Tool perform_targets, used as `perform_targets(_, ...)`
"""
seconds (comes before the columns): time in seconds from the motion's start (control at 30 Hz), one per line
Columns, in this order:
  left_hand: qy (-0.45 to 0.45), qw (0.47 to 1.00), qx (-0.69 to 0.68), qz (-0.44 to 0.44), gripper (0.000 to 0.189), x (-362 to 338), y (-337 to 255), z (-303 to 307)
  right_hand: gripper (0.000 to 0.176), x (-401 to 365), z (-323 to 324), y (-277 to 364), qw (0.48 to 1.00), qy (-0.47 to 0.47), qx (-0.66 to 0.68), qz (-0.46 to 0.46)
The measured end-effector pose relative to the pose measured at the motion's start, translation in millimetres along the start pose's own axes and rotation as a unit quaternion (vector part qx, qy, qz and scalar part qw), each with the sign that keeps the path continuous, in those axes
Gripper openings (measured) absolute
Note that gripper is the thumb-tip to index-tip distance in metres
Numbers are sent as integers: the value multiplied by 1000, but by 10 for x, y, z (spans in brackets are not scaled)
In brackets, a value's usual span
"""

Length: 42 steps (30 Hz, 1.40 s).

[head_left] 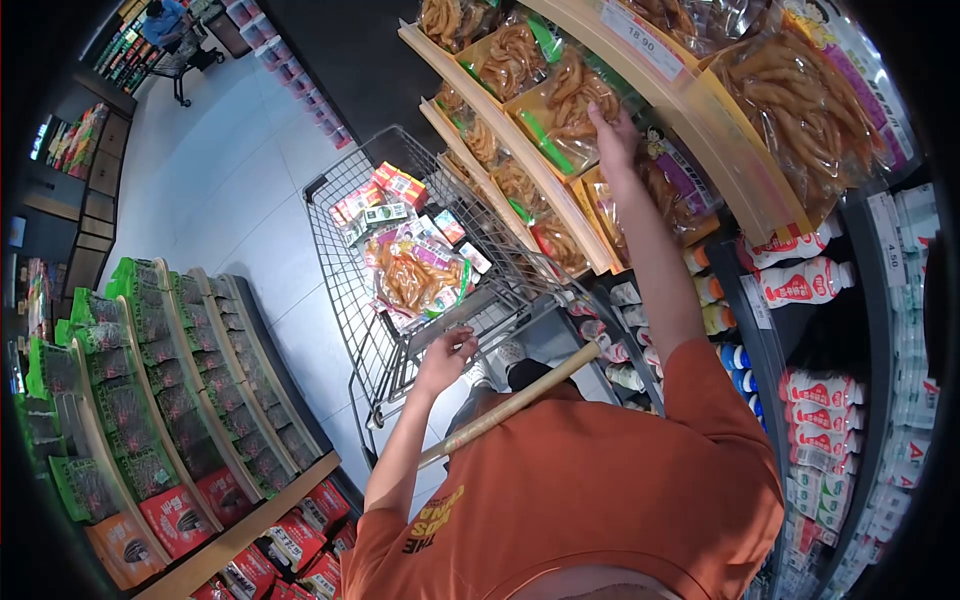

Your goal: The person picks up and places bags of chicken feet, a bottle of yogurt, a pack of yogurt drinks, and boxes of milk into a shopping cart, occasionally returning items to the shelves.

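- Left hand (447, 357) is curling around the cart handle (495, 303)
- Right hand (612, 130) is touching a shelf snack packet (568, 98); whether it is gripping, I cannot tell

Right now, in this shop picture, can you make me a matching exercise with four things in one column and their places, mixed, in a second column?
Things:
1 left hand
2 right hand
3 white bottles
4 green packets

Places:
a on a snack packet on the upper shelf
b on the shelves at the far left
c on the handle of the cart
d below the snack shelf, at the right

Pairs: 1-c; 2-a; 3-d; 4-b
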State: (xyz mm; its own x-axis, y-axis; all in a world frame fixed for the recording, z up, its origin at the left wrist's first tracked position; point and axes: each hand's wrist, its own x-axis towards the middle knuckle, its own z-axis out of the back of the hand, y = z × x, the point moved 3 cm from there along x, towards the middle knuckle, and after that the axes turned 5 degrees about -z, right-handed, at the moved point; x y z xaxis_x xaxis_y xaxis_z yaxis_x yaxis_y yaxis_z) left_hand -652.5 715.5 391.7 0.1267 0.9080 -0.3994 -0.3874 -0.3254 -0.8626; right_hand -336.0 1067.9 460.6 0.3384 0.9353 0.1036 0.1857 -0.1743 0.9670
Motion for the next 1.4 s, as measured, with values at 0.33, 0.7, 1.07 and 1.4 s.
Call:
perform_targets(0.33, -31, 999, -26, 7, 37, -3, 125, -56, 28, -20, -33, 15, 997, -27, 15, -71)
perform_targets(0.7, -54, 998, 2, -15, 35, -34, 165, -80, 74, -388, -26, -56, 962, -142, -231, 33)
perform_targets(1.07, -4, 999, 5, 52, 44, -95, -120, 11, 26, -2751, 286, 189, 876, 259, -401, 74)
perform_targets(1.4, 35, 998, 34, 35, 52, -50, -57, 26, 18, -3404, 451, 184, 817, 283, -501, 31)
